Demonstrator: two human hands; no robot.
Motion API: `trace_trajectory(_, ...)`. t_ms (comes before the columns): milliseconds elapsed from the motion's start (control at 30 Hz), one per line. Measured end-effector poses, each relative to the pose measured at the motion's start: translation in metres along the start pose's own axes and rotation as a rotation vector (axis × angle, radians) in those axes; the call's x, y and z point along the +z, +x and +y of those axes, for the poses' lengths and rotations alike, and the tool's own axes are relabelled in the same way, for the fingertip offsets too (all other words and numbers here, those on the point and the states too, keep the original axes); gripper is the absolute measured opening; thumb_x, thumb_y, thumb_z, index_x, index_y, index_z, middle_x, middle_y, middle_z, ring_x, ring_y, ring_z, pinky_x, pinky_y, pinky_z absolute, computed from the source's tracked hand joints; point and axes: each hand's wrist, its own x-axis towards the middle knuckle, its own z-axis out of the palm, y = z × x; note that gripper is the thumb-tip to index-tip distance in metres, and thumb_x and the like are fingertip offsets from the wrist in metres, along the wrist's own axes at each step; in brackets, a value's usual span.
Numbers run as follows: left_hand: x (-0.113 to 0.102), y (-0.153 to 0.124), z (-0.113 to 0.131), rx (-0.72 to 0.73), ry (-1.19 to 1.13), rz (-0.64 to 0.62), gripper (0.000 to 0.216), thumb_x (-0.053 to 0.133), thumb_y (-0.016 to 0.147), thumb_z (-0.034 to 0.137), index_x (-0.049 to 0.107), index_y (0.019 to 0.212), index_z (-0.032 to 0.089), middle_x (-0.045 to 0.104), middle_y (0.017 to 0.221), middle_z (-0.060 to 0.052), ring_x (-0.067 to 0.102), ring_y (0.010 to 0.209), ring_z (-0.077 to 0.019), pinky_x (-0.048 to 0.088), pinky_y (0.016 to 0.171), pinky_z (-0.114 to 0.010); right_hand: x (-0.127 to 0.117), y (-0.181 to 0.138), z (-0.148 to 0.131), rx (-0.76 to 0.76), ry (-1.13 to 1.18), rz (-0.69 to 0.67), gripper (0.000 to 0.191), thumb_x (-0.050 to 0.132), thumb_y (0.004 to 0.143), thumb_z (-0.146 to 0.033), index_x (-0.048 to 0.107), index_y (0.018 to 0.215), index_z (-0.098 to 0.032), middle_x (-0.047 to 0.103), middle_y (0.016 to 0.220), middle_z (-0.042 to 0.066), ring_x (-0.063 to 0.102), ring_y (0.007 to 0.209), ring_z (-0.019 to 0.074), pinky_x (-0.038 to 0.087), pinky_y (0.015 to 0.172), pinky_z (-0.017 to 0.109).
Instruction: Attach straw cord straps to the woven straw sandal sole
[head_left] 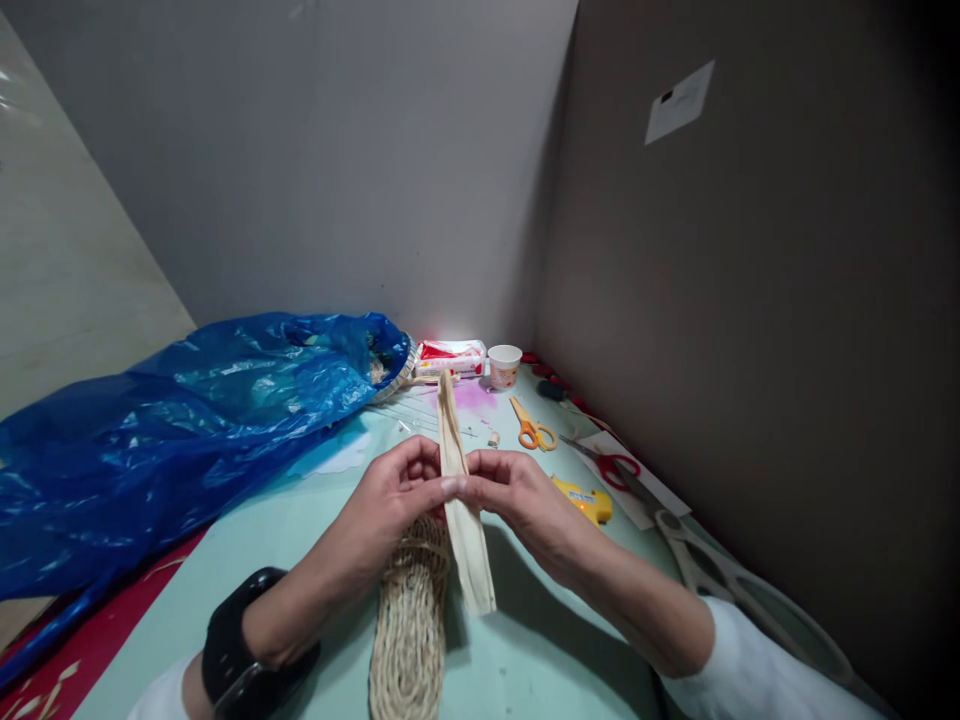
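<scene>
Plainly, from the head view, both hands meet over the middle of the pale green table [300, 530]. The left hand [394, 500] and the right hand [525, 500] are each closed in a pinch on a long dried husk strip [450, 425], fingertips almost touching at its mid-length. The strip stands nearly upright between them: its narrow end points away toward the wall, and its wider end hangs down in front of the wrists.

It looks very light, thin and papery. I would expect it to flex easily along its length but to split or crease if bent hard, so a flat pinch across the width near the middle seems the safe hold.

Just below the hands, partly under the left one, lies a braided straw piece [409, 630], flat on the table, probably firm yet bendable.

A blue plastic bag [187, 430] lies well to the left; orange scissors [534, 432] and a yellow glue gun [589, 502] lie near the right hand
</scene>
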Motion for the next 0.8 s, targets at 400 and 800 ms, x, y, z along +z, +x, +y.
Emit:
trace_trajectory(400,0.003,0.001,-0.003,0.054,0.088,0.083,0.015,0.063,0.070,0.021,0.049,0.076,0.020,0.050,0.073,0.004,0.050,0.070,-0.0148,0.039,0.065,-0.026,0.003,0.001,-0.001,-0.026,-0.146,0.083,0.026,0.073,0.071,-0.035,0.055,0.070,-0.017,0.045,0.064,-0.005,0.037,0.059,0.0108,0.027,0.056,0.025)
trace_trajectory(800,0.003,0.001,-0.007,0.061,0.095,0.037,0.011,0.059,0.068,0.017,0.055,0.078,0.020,0.052,0.072,0.003,0.051,0.072,-0.0177,0.043,0.073,-0.031,0.004,0.001,0.001,0.057,-0.139,0.066,0.019,0.068,0.068,-0.028,0.052,0.065,-0.017,0.043,0.061,-0.005,0.035,0.057,0.0097,0.025,0.054,0.024)
